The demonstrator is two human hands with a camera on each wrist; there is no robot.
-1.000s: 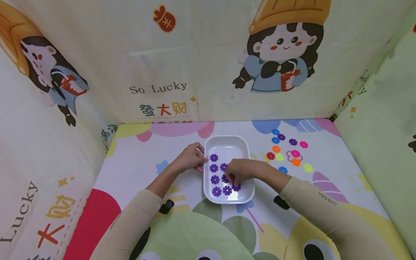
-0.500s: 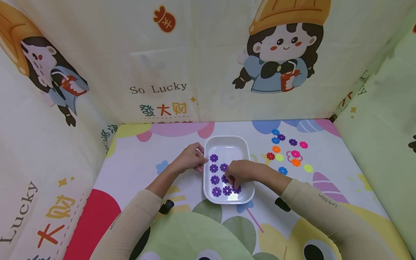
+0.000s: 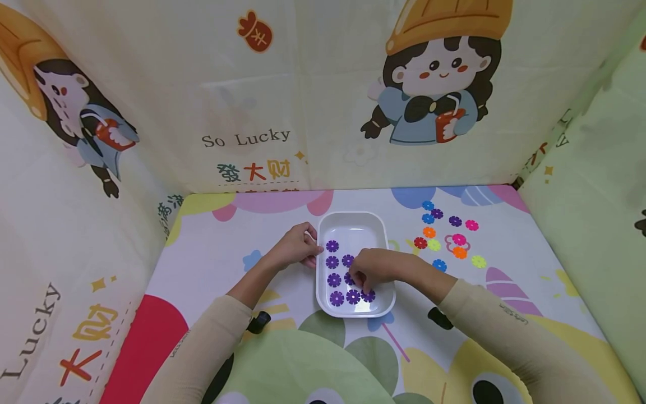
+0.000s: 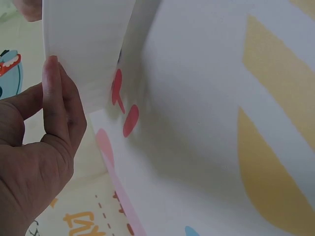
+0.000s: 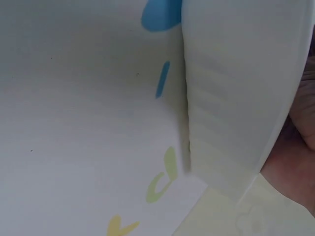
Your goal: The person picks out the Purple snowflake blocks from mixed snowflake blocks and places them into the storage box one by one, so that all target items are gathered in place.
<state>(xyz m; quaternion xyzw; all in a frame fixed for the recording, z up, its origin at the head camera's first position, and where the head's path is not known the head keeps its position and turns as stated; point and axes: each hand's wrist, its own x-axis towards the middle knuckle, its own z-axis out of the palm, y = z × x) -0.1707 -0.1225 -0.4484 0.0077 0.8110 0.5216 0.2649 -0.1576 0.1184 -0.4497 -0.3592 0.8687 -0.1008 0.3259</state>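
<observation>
A white tray [image 3: 353, 224] lies on the patterned table, with rows of purple flower-shaped pieces [image 3: 334, 280] inside. My left hand [image 3: 295, 245] pinches the tray's left rim; in the left wrist view its fingers [image 4: 54, 105] lie against the outer wall. My right hand [image 3: 374, 266] reaches over the right rim with curled fingers. Its fingertips are at a purple flower-shaped piece [image 3: 369, 296] in the nearest row, seemingly pinching its edge. The hand partly covers another purple piece. In the right wrist view the tray wall [image 5: 241, 98] hides the fingertips.
Loose flower-shaped pieces in blue, purple, pink, red, yellow and orange [image 3: 429, 232] are scattered on the table right of the tray. Printed cloth walls [image 3: 333, 101] enclose the table at the back and both sides.
My right hand has shifted very slightly, and the purple piece at its fingertips has moved a little nearer and now shows more. The left hand stays on the rim.
</observation>
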